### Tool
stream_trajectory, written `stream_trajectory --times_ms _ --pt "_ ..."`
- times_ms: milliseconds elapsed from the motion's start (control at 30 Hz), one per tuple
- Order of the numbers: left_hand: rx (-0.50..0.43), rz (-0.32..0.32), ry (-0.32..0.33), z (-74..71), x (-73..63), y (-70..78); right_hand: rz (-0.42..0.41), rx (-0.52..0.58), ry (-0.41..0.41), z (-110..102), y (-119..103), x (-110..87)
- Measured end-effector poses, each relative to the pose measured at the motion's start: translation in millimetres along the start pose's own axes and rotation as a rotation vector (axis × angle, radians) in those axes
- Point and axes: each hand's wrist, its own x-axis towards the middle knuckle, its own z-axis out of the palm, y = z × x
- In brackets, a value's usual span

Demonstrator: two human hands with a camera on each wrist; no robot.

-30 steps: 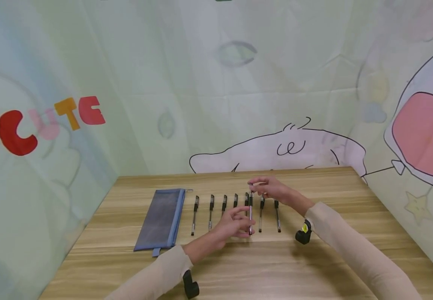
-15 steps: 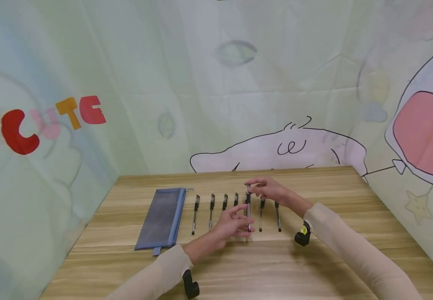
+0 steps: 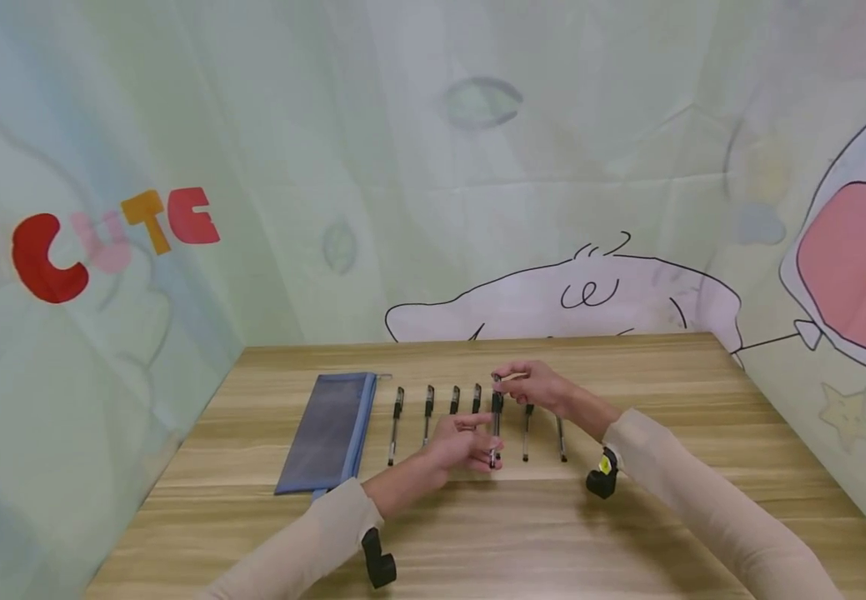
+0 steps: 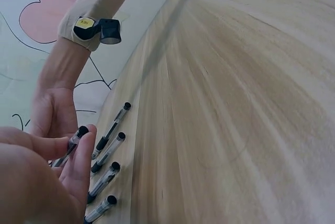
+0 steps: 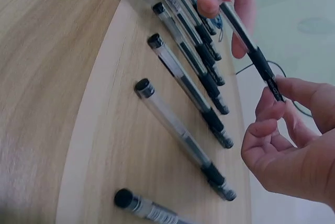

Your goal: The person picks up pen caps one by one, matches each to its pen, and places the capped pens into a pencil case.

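Over the wooden table (image 3: 433, 550), the left sleeve (image 3: 323, 525) partly covered the blue pouch (image 3: 326, 433), at nine o'clock from the held pen (image 5: 239, 28). The left hand (image 3: 457, 446) pinched its six-o'clock end, the right hand (image 3: 541, 388) its twelve; since earlier it had drifted nine-ward, mostly hiding one pen in the row of pens (image 3: 398, 404).

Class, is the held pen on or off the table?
Off: in the right wrist view, left hand and right hand hold the pen above the table.

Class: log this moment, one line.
left hand, right hand: hold slim clear-and-black plastic pen | blue rectangular zippered pouch: on wood-grain table
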Motion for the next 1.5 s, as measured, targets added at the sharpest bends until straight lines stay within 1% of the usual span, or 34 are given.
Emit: stream_trajectory --times_ms 233,333,400,533,633,800,833,933,1067,1233,1367,1500 --pt "0.026 0.026 0.026 -2.0 1.9 1.2 0.029 -0.052 0.065 3.8 -7.6 0.5" --pt "0.033 0.038 0.040 -2.9 5.3 2.6 0.026 -0.052 0.071 3.1 -10.1 0.9" --pt "0.027 0.041 0.037 -3.3 7.2 4.0 0.016 -0.055 0.074 1.3 -10.0 1.3" --pt "0.003 0.054 -0.006 -3.7 9.0 8.0 -0.025 -0.089 0.047 -4.7 -7.9 0.1" --pt "-0.009 0.060 -0.035 -2.6 8.4 12.0 -0.067 -0.125 0.003 -10.7 -6.9 -2.3" --pt "0.007 0.067 -0.043 -0.5 5.1 15.2 -0.140 -0.178 -0.061 -19.3 -4.4 -5.5" --pt "0.011 0.068 -0.045 0.4 4.2 15.5 -0.142 -0.177 -0.066 -21.1 -3.8 -6.7" --pt "0.009 0.068 -0.044 3.7 4.0 15.4 -0.139 -0.178 -0.075 -29.0 -1.0 -12.5" --pt "0.008 0.069 -0.028 7.2 4.2 16.1 -0.100 -0.181 -0.068 -43.5 3.4 -23.0" --pt "-0.005 0.075 0.017 8.0 4.6 15.9 -0.081 -0.199 -0.064 -61.3 14.4 -35.3" --pt "-0.023 0.070 0.064 7.4 8.7 15.0 -0.063 -0.232 -0.051 -75.1 19.5 -46.2" --pt "-0.014 0.065 0.075 7.0 13.6 14.3 -0.057 -0.246 -0.029 -91.4 18.9 -55.8"
